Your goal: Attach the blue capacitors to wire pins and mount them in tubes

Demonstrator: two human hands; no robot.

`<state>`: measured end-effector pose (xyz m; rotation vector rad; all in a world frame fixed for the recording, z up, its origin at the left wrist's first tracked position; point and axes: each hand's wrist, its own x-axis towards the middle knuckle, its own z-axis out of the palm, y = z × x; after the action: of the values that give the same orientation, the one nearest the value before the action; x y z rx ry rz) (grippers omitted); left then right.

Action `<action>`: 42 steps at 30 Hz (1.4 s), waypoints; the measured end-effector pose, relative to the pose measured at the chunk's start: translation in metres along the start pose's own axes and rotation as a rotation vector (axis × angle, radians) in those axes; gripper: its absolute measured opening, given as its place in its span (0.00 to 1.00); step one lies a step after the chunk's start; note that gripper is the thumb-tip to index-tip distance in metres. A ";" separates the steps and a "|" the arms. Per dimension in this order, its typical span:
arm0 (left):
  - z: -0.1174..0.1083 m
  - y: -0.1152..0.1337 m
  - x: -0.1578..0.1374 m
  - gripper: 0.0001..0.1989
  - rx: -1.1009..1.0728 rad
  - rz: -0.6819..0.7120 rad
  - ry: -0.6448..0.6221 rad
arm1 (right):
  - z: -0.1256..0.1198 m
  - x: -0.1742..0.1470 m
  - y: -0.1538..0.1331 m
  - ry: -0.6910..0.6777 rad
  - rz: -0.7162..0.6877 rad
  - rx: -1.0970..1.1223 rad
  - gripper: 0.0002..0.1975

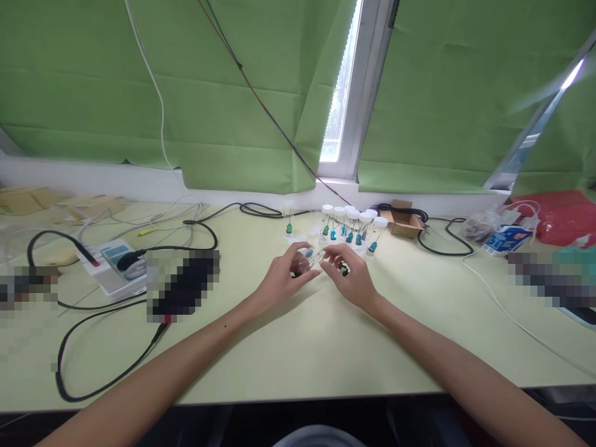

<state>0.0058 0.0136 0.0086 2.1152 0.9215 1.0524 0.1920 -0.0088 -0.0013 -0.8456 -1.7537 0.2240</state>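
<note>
My left hand (284, 273) is closed around a small clear tube (303, 266), tilted toward the right, with a blue piece visible inside. Opposite it, my right hand (347, 273) has its fingertips pinched together at the tube's end, near thin wire-like lines. What these fingertips hold is too small to make out. A small dark item (343, 269) shows under the curled fingers of my right hand. Just beyond both hands stand several white-capped clear tubes (352, 226), with blue or green pieces and thin dark stems inside. Another clear tube (288, 223) with a green piece stands apart to their left.
Right of the tubes sits an open cardboard box (405, 222). Black cable (60, 347) loops across the table's left side, by a white device (114, 270) and a blurred-out dark object (186, 285). A blue-and-white packet (507, 239) and red bag (563, 217) lie far right.
</note>
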 end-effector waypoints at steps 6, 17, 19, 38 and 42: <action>0.008 -0.002 -0.002 0.25 -0.029 0.008 -0.048 | 0.009 -0.004 -0.002 -0.085 0.146 0.094 0.10; -0.002 -0.008 0.001 0.22 0.138 0.087 -0.088 | 0.002 0.001 -0.007 0.069 0.174 0.127 0.09; -0.007 -0.016 0.005 0.18 0.204 0.072 -0.050 | 0.001 0.001 -0.004 0.096 0.177 0.105 0.09; -0.018 -0.067 0.023 0.23 0.443 0.080 -0.140 | 0.007 -0.004 0.005 -0.070 0.202 -0.002 0.09; -0.018 -0.069 0.023 0.24 0.433 0.057 -0.134 | 0.008 -0.004 0.005 -0.072 0.210 -0.004 0.09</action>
<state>-0.0210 0.0758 -0.0235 2.5417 1.1049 0.7755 0.1875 -0.0051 -0.0101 -1.0362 -1.7324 0.3944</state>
